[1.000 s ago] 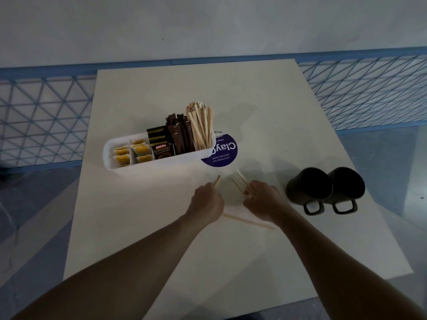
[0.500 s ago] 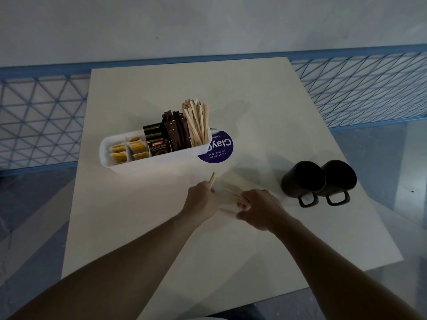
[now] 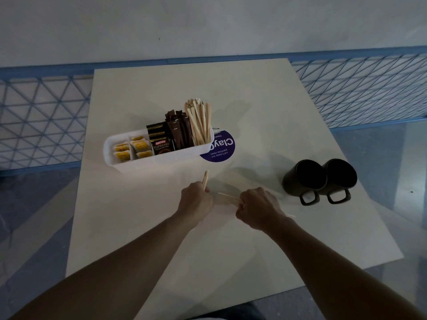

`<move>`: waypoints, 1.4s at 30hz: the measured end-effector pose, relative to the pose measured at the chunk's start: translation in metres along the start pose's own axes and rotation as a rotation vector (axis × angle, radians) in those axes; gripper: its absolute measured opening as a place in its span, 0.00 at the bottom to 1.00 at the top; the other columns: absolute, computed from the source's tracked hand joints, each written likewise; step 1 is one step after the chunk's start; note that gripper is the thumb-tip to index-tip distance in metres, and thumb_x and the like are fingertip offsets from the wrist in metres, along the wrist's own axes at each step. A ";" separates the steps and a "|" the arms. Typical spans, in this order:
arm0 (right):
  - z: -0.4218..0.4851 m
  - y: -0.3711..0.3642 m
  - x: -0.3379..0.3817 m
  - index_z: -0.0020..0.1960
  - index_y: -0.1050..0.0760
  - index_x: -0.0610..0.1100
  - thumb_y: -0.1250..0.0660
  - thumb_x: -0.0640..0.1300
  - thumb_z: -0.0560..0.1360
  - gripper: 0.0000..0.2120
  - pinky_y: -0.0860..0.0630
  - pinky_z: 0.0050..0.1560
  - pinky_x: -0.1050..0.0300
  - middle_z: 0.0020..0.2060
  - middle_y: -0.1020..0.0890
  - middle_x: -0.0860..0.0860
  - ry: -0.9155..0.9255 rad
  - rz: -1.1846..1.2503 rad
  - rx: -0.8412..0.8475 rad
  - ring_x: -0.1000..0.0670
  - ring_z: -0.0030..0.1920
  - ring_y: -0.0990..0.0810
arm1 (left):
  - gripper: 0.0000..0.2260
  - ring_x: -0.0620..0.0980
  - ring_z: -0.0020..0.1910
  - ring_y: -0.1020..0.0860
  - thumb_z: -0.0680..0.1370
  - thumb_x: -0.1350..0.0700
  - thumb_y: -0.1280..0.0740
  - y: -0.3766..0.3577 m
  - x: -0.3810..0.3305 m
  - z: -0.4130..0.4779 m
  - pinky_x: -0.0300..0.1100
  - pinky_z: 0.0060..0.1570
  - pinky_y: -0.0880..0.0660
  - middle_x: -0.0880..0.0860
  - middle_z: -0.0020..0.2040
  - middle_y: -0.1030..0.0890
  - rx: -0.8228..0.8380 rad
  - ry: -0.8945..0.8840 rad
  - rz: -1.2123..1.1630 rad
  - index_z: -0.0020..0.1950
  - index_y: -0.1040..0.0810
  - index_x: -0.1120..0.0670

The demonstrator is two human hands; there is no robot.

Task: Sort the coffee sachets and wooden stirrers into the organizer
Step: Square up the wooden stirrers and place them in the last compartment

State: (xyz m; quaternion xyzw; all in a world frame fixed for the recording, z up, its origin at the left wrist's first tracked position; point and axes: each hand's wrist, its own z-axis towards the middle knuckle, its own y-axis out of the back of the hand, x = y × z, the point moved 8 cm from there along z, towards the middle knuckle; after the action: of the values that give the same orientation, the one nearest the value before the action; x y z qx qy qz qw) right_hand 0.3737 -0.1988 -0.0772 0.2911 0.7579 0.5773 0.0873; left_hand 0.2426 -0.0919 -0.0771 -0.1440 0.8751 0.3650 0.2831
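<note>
Both fists clenched near side of the organizer (image 3: 159, 158): left hand (image 3: 196, 202) grips stirrers (image 3: 205, 179), right hand (image 3: 256, 205) grips more (image 3: 228, 197). I judge it best to square them into one bundle, then drop them upright into the organizer's right-end compartment (image 3: 199, 125).

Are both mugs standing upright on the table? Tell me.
No, the two dark mugs lie on their sides on the table, openings toward the camera.
</note>
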 end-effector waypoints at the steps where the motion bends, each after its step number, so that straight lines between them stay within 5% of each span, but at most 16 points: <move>1: 0.000 -0.001 -0.001 0.42 0.20 0.44 0.33 0.46 0.71 0.06 0.31 0.29 0.59 0.34 0.20 0.48 -0.014 0.027 0.004 0.46 0.33 0.22 | 0.12 0.55 0.47 0.20 0.77 0.61 0.38 0.001 0.001 0.000 0.45 0.42 0.22 0.57 0.53 0.19 0.001 0.003 -0.020 0.59 0.22 0.57; 6: 0.008 0.001 -0.008 0.38 0.31 0.47 0.36 0.47 0.72 0.06 0.30 0.31 0.55 0.34 0.23 0.49 -0.170 0.295 0.033 0.45 0.35 0.24 | 0.08 0.55 0.46 0.18 0.78 0.62 0.38 0.005 0.000 0.002 0.53 0.51 0.19 0.56 0.46 0.18 0.056 0.007 -0.160 0.53 0.22 0.57; 10: 0.023 0.009 -0.002 0.51 0.25 0.45 0.40 0.42 0.77 0.06 0.27 0.36 0.54 0.43 0.21 0.46 -0.216 0.541 0.069 0.46 0.41 0.22 | 0.09 0.51 0.43 0.16 0.79 0.63 0.40 0.011 -0.005 0.007 0.52 0.54 0.20 0.53 0.41 0.16 0.071 -0.002 -0.287 0.46 0.20 0.55; 22: 0.079 0.064 0.030 0.45 0.24 0.40 0.45 0.30 0.79 0.13 0.24 0.38 0.54 0.34 0.20 0.46 -0.280 1.141 -0.023 0.47 0.35 0.22 | 0.10 0.47 0.49 0.17 0.82 0.58 0.38 0.058 -0.060 0.031 0.44 0.52 0.21 0.52 0.49 0.17 0.006 -0.168 -0.564 0.59 0.21 0.57; 26: 0.099 0.089 0.042 0.49 0.23 0.37 0.46 0.29 0.81 0.13 0.21 0.42 0.52 0.37 0.19 0.43 -0.234 1.297 -0.086 0.46 0.37 0.21 | 0.09 0.50 0.48 0.16 0.82 0.59 0.39 0.082 -0.080 0.043 0.52 0.56 0.21 0.53 0.48 0.16 -0.092 -0.237 -0.663 0.55 0.19 0.58; 34: 0.137 0.130 0.062 0.47 0.23 0.41 0.43 0.31 0.81 0.12 0.20 0.47 0.50 0.38 0.20 0.45 -0.099 1.388 -0.239 0.47 0.38 0.20 | 0.10 0.50 0.47 0.17 0.82 0.58 0.39 0.118 -0.112 0.064 0.52 0.54 0.20 0.50 0.45 0.15 -0.270 -0.307 -0.726 0.47 0.19 0.50; 42: 0.163 0.131 0.070 0.50 0.23 0.41 0.43 0.33 0.81 0.11 0.18 0.49 0.47 0.39 0.18 0.42 -0.071 1.357 -0.278 0.43 0.42 0.18 | 0.09 0.41 0.44 0.19 0.82 0.57 0.39 0.120 -0.117 0.084 0.38 0.48 0.22 0.47 0.45 0.17 -0.357 -0.355 -0.636 0.53 0.19 0.53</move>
State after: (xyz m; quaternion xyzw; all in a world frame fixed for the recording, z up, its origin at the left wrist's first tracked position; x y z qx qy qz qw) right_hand 0.4372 -0.0046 0.0064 0.7055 0.3240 0.5861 -0.2319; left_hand 0.3136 0.0566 0.0115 -0.3892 0.6475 0.4245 0.4990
